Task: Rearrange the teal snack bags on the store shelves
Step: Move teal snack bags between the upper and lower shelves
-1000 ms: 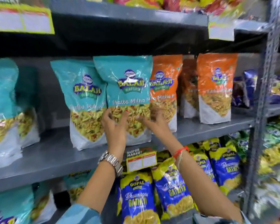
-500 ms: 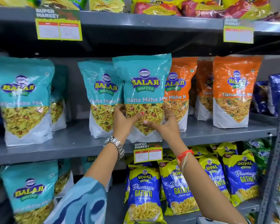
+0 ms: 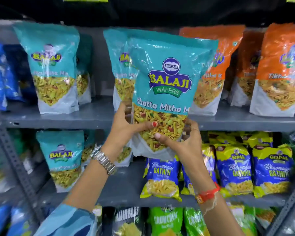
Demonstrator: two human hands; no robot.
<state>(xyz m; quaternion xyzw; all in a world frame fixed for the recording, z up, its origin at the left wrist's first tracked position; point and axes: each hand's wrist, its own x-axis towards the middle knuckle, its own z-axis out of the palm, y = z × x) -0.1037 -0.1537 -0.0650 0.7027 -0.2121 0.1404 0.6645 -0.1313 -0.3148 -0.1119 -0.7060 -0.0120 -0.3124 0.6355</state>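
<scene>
Shelving: grey metal shelves [image 3: 61, 119] are seen in tiers; teal bags stand at left on the middle tier [image 3: 53, 68] and on the tier below [image 3: 63, 159], orange bags [image 3: 279, 70] at right.
Held teal bag: one bag [image 3: 169, 86] is held upright in front of the middle tier, long axis vertical, base clear of the shelf edge; a second teal bag [image 3: 116, 65] stands just behind it.
Bearing from hands: the bag rises straight above both hands; open shelf lies to its left, so the left hand is judged nearer a likely gap.
Left hand: [image 3: 124, 123] is closed on the bag's lower left edge.
Right hand: [image 3: 186, 138] is closed on the lower right corner.
Change: half a second earlier the bag's base was at shelf level; it is now lifted off and drawn toward the camera.
</scene>
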